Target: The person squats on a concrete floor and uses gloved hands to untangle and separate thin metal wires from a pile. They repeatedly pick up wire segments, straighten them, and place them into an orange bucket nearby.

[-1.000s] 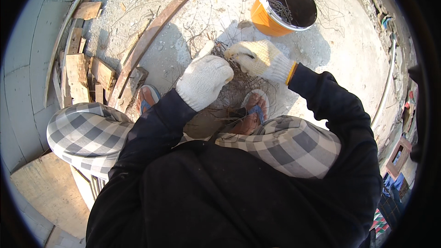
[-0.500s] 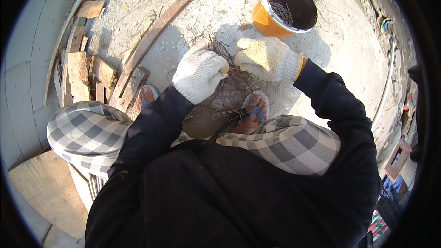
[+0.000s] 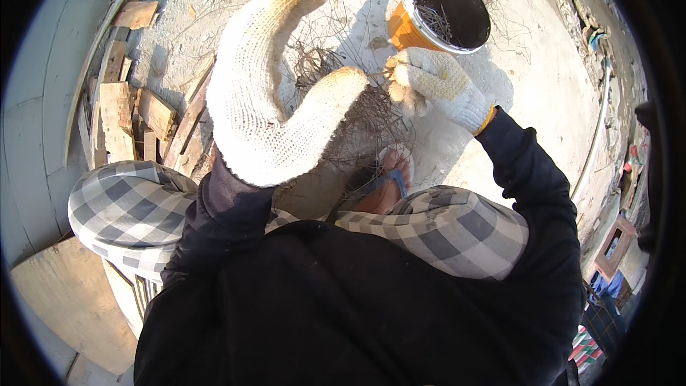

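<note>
A white knit glove covers my left hand (image 3: 261, 100), raised close to the camera. Its thumb and fingers are wide apart, with nothing between them. Beyond and below it lies a tangled pile of thin rusty wire (image 3: 371, 118) on the ground between my feet. My right hand (image 3: 432, 82), in a white glove with a yellow cuff, is closed just in front of the bucket. Its fingertips pinch a thin dark piece of wire (image 3: 377, 73), mostly hidden by the glove. The orange bucket (image 3: 406, 27) has a dark inside and contains short metal pieces (image 3: 434, 21).
Broken wood pieces (image 3: 118, 118) and a long plank (image 3: 187, 125) lie at left beside a grey panel wall (image 3: 36, 107). Loose wires (image 3: 500, 11) spread right of the bucket. A pale pipe (image 3: 597, 129) and a brick (image 3: 614, 246) lie at far right. My sandalled foot (image 3: 389, 189) stands near the pile.
My left hand has opened and risen toward the camera, away from my right hand. My right hand has shifted slightly right, its fingers still closed.
</note>
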A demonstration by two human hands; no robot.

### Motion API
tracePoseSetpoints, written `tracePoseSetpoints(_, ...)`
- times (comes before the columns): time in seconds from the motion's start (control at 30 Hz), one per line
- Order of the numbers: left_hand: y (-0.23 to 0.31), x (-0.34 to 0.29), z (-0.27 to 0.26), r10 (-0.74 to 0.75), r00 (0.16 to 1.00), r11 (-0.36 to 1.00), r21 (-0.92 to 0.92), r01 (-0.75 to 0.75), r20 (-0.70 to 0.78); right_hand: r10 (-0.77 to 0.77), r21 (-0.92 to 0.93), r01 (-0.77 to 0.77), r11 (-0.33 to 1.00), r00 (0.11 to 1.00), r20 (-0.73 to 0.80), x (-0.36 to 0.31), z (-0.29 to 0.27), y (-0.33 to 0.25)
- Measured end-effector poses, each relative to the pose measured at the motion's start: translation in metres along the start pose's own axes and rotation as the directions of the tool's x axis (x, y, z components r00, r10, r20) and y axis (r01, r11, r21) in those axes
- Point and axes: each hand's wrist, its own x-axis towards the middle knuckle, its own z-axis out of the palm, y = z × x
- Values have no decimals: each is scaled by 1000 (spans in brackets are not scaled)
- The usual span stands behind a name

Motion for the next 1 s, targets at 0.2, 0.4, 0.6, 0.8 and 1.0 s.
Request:
tracePoseSetpoints(0.2, -25, -43, 41, -501, 857, 854, -95, 512, 119, 28, 96, -31, 995, 999, 37, 8, 25, -27)
tracePoseSetpoints(0.4, -43, -40, 44, -484, 870, 874, 100, 475, 92, 14, -149, -17, 989, 1000, -22, 8, 18, -14)
tracePoseSetpoints(0.6, -43, -36, 38, -648, 756, 762, 70, 644, 97, -553, -672, 398, 625, 833, -21, 26, -4, -14)
tracePoseSetpoints(0.8, -46, -37, 34, -656, 739, 750, 30, 660, 151, -385, -508, 338, 792, 923, 14, 27, 4, -14)
tracePoseSetpoints(1.0, -45, -36, 29, -665, 721, 723, -78, 687, 193, -417, -573, 367, 733, 907, 48, 16, 21, -16)
